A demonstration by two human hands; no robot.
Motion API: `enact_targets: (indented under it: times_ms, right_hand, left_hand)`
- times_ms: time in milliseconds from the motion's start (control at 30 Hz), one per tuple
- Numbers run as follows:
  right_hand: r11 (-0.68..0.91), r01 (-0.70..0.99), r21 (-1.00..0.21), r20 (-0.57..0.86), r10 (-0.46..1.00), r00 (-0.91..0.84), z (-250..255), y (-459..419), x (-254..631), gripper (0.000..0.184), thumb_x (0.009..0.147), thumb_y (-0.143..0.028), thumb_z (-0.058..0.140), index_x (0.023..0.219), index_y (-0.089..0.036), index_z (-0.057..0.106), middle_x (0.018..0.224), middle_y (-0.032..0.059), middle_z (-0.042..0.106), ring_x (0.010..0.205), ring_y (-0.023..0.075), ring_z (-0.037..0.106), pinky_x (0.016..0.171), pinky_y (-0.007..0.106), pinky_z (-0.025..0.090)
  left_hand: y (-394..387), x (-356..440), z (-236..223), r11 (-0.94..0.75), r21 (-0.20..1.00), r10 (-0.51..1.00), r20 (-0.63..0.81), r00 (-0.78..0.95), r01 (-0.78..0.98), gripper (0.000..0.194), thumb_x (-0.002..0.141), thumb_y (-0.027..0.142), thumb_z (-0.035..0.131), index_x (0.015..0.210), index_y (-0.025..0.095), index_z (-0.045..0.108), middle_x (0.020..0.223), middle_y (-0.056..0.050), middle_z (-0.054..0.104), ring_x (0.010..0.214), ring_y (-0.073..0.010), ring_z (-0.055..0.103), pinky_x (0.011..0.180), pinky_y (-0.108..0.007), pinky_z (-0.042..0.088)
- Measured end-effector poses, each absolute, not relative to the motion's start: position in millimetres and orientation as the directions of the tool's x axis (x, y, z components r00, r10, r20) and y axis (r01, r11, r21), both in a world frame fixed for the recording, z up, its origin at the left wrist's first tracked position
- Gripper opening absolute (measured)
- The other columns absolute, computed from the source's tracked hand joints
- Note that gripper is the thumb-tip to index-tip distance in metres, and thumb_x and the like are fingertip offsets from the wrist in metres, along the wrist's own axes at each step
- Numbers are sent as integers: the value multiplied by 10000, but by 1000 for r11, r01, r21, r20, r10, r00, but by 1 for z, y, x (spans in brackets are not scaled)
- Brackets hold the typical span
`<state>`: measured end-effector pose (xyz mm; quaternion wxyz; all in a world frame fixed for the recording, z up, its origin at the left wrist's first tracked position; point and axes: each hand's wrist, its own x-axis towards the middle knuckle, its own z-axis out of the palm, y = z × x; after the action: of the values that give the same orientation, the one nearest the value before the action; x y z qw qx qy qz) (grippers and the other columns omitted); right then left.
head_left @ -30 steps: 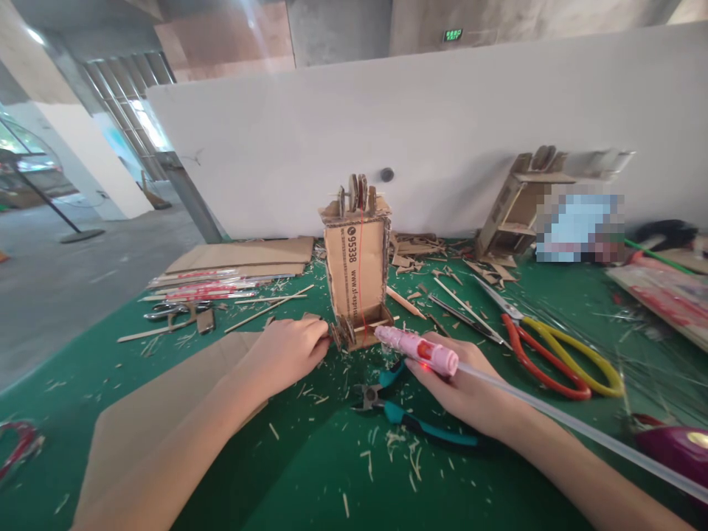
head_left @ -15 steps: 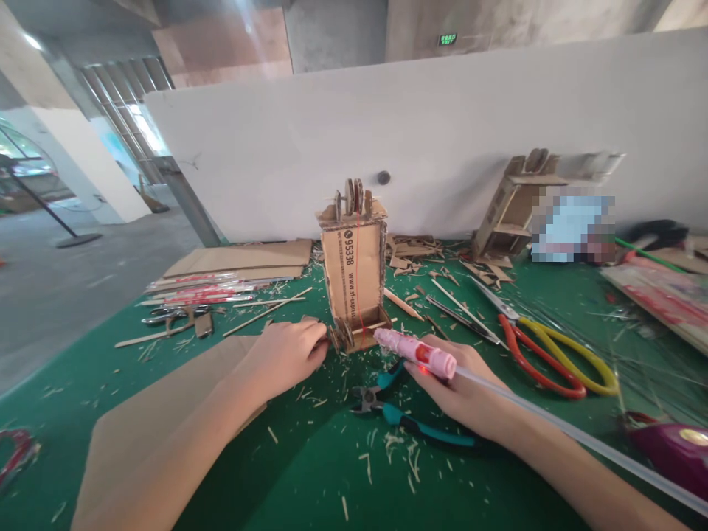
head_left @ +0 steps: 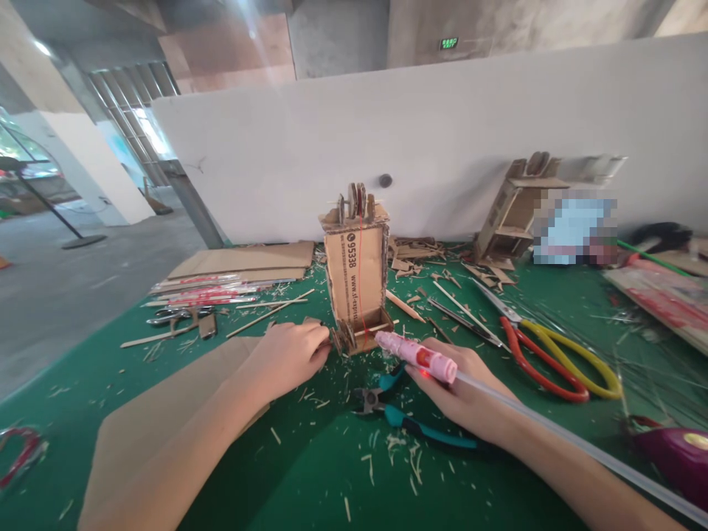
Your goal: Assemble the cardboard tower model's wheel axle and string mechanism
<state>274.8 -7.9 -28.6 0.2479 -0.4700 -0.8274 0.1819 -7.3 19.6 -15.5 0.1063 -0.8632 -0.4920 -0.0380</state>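
Note:
A tall cardboard model (head_left: 357,273) stands upright on the green table, with cardboard discs on its top and a red string running down its front. Beside its lower left discs is my left hand (head_left: 293,354), fingers curled in; what they pinch is hidden. My right hand (head_left: 450,376) grips a pink hot glue gun (head_left: 417,355), a long clear glue stick (head_left: 575,444) trailing from its back. The nozzle is at the lower right of the model's base; whether it touches cannot be seen. Teal-handled cutting pliers (head_left: 409,420) lie below the glue gun.
Red-and-yellow-handled scissors (head_left: 545,361) lie at the right, near tweezers (head_left: 467,324) and a pencil (head_left: 406,306). Flat cardboard (head_left: 166,413) lies under my left forearm. A second cardboard model (head_left: 506,214) stands at the back right by a white partition (head_left: 276,155). Wood shavings are scattered about.
The whole view has shifted slightly. Both hands, the glue gun and the cardboard model keep nearly the same places relative to each other.

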Motion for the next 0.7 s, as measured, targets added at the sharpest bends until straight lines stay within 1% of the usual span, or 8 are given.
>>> enact_targets:
  times_ms: [200, 400, 700]
  right_hand:
    - [494, 693, -525, 239, 867, -437, -29, -7, 275, 195, 905, -325, 425, 741, -224, 402, 699, -7, 529, 600, 134, 519, 550, 265, 360]
    - [489, 698, -524, 222, 869, -442, -27, -8, 273, 190, 907, -331, 418, 755, -218, 425, 720, -3, 539, 616, 133, 523, 562, 268, 364]
    - [476, 712, -517, 208, 876, -435, -25, -9, 274, 187, 904, -334, 423, 756, -220, 414, 715, -11, 541, 599, 123, 511, 542, 259, 357]
  left_hand:
    - [19, -6, -14, -515, -148, 828, 170, 535, 844, 240, 902, 249, 392, 699, 190, 506, 701, -13, 564, 563, -137, 508, 529, -285, 282]
    - [19, -6, -16, -528, -149, 817, 181, 548, 836, 223, 881, 243, 427, 674, 194, 492, 662, 5, 563, 557, -144, 510, 522, -293, 261]
    - [20, -7, -18, -550, -126, 801, 199, 564, 826, 214, 869, 227, 437, 671, 196, 513, 656, 7, 582, 564, -141, 515, 535, -287, 276]
